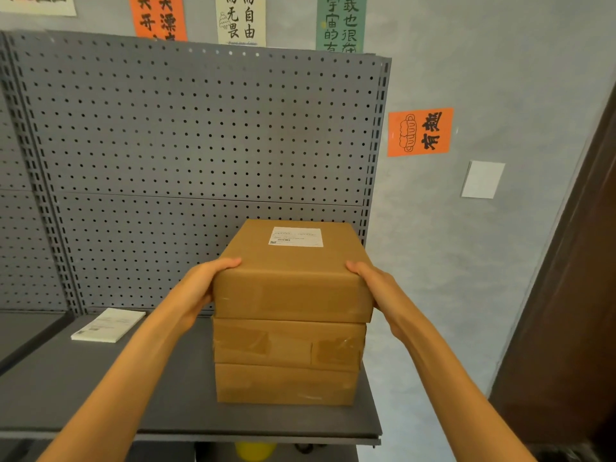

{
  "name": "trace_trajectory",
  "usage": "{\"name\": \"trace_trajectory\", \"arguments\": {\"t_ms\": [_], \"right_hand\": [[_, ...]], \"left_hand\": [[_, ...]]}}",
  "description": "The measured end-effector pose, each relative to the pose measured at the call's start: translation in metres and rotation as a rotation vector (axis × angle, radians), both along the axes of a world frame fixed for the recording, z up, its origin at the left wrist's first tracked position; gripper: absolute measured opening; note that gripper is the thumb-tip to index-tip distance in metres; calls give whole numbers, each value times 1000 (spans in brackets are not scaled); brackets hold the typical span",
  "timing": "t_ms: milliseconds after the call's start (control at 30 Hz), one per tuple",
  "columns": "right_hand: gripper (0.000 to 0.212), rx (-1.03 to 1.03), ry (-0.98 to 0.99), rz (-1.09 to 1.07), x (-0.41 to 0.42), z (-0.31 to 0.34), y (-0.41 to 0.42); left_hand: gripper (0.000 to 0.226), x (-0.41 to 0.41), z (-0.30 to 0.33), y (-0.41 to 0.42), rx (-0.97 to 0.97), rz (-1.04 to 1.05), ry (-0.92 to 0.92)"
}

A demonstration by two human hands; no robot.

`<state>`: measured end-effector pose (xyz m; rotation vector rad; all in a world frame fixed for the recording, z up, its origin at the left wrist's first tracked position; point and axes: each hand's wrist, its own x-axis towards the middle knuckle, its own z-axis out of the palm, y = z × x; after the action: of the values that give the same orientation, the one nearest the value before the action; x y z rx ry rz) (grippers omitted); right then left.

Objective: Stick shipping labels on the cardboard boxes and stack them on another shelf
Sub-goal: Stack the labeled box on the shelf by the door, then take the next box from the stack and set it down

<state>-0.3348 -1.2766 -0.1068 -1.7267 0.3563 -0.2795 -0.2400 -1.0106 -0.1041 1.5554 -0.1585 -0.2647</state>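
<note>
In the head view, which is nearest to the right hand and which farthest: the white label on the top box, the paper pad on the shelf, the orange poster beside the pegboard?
From the right hand:
1. Label, up-left on the top box.
2. Orange poster, on the wall above.
3. Paper pad, far left on the shelf.

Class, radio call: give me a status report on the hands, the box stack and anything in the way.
Left hand and right hand grip the labelled top box. It sits on two boxes on the shelf. Label pad lies left, clear of the stack.
</note>
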Motion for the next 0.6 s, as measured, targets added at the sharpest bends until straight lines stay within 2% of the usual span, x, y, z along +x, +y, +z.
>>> {"name": "trace_trajectory", "arguments": {"t_ms": [167,300,367,433,600], "right_hand": [[67,-43,47,52,-5,11,-6],[72,-180,15,10,-7,30,-7],[65,-327,-85,-38,-6,41,-1],[62,-569,-167,-77,0,49,8],[48,-1151,-286,-51,16,64,48]], "left_hand": [[46,-6,5,-2,32,29,-23],[70,-8,17,-2,218,109,-140],[65,-10,25,-3,310,173,-241],[58,-13,31,1,391,231,-337],[49,-29,42,45,844,394,-559]]}}
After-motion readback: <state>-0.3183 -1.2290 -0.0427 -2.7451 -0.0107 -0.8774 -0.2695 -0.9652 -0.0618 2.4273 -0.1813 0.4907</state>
